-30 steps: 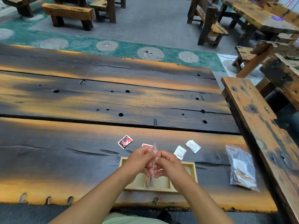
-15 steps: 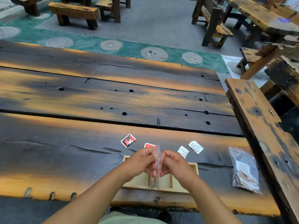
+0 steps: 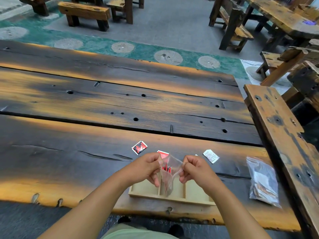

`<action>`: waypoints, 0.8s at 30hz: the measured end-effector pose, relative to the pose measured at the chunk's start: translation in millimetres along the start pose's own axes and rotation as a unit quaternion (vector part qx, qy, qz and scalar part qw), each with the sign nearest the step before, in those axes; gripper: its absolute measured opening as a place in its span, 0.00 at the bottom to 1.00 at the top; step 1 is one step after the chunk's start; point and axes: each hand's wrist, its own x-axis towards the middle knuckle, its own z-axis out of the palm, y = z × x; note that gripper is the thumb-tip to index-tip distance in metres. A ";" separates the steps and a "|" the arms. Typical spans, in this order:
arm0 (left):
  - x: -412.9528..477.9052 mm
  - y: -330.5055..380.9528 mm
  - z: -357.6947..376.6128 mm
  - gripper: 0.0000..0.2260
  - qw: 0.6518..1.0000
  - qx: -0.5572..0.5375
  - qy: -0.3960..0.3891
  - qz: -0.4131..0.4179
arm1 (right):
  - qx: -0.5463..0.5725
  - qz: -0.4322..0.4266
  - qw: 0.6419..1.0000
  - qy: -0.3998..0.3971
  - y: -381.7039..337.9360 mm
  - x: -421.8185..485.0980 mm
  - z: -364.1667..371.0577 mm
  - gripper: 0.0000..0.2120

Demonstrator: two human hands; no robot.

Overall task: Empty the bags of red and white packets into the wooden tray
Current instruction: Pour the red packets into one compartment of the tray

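A small clear plastic bag [image 3: 170,171] with red packets inside hangs over the wooden tray [image 3: 172,198]. My left hand [image 3: 146,168] pinches its left lip and my right hand [image 3: 195,169] pinches its right lip, and the mouth is pulled apart. The tray has three compartments and lies near the table's front edge. Loose packets lie beyond it: a red one [image 3: 139,147], another red one [image 3: 163,153] partly behind the bag, and a white one [image 3: 211,156]. A second clear bag [image 3: 263,181] full of packets rests at the right.
The dark plank table [image 3: 103,109] stretches far ahead and left. A wooden bench [image 3: 283,135] runs along its right side, close to the second bag. More benches and tables stand on the floor beyond.
My hands have drawn apart, and the bag's mouth, pressed flat between them before, now gapes open. The red packets inside have come into sight.
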 end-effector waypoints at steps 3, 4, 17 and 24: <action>-3.0 1.7 -10.9 0.12 0.999 0.047 0.016 0.000 | -0.042 -0.017 0.999 0.018 -3.9 2.2 -7.5 0.10; -3.3 1.7 -15.1 0.12 0.997 0.067 0.023 -0.003 | -0.052 -0.022 0.998 0.022 -5.5 2.1 -10.7 0.10; -9.7 25.8 -35.7 0.10 0.887 0.462 0.001 -0.004 | -0.532 -0.137 0.836 0.004 -30.5 -0.3 -27.5 0.06; -13.1 44.7 -34.7 0.08 0.829 0.559 -0.006 0.035 | -0.602 -0.211 0.770 -0.004 -41.0 -0.7 -32.3 0.03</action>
